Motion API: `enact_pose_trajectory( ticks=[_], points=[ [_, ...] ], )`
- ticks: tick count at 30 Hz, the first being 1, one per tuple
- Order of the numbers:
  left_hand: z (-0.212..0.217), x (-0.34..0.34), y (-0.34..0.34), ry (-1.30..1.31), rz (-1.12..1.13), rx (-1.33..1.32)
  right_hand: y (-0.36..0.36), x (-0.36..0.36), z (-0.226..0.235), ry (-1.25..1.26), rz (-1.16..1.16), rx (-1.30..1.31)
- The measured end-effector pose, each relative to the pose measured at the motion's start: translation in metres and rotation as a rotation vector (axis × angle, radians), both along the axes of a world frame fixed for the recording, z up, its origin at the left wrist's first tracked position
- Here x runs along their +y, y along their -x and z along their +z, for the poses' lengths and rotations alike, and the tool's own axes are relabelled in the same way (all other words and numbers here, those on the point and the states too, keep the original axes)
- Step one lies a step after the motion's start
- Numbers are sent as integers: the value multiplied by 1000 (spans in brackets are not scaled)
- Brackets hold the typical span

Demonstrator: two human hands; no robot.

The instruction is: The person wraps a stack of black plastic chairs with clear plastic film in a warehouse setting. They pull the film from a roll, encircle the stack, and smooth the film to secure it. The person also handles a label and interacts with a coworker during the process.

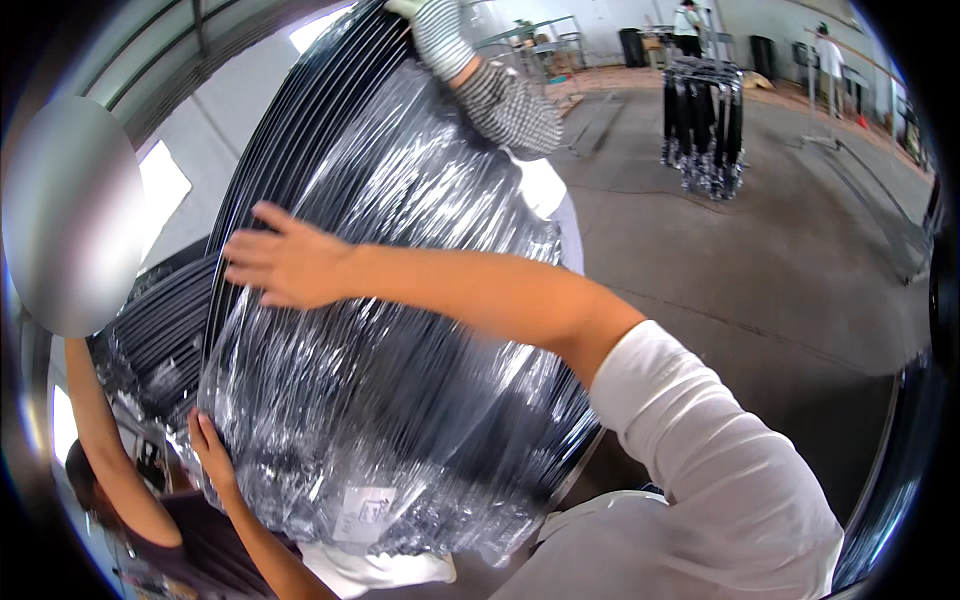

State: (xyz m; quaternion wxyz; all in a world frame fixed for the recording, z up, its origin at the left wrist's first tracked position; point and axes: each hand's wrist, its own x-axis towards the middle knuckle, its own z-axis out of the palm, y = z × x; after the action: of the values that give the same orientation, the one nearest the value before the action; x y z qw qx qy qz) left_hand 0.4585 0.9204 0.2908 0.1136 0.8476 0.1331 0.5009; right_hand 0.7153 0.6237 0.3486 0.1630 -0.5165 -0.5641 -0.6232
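A large, tall bundle of black strips or rods (285, 130), wrapped in shiny clear plastic film (430, 200), leans across the middle. My right hand (285, 262) lies against its left side with fingers spread, the bare forearm crossing in front of the film. Lower down, my left hand (210, 450) rests on the bundle's left edge, fingers stretched out. A white label (365, 510) shows near the bottom of the wrap. At the top, another person's gloved hand (440, 35), with a checked sleeve, touches the strips' upper end.
A co-worker in a dark shirt (200, 540) stands at lower left, one arm raised. Behind my bundle lies another black bundle (160, 330). A blurred silvery rounded shape (75, 215) covers the far left. A rack of wrapped black pieces (703, 125) stands on the grey floor (760, 270).
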Motion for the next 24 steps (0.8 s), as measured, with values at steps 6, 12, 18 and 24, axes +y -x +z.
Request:
enact_pose_trajectory(
  ticks=[6, 12, 18, 24],
  points=[
    [-6, -39, -15, -248, 112, -39, -35, -39, -6, -70, -159, 152],
    [3, -63, 5, -364, 205, 155, -2, -73, 41, 50, -323, 103],
    [50, -8, 45, -483, 224, 745, -56, -58, 96, 391, -434, -79],
    [98, 2, 31, -521, 269, 1210, -96, -58, 122, 352, -387, -219]
  ],
)
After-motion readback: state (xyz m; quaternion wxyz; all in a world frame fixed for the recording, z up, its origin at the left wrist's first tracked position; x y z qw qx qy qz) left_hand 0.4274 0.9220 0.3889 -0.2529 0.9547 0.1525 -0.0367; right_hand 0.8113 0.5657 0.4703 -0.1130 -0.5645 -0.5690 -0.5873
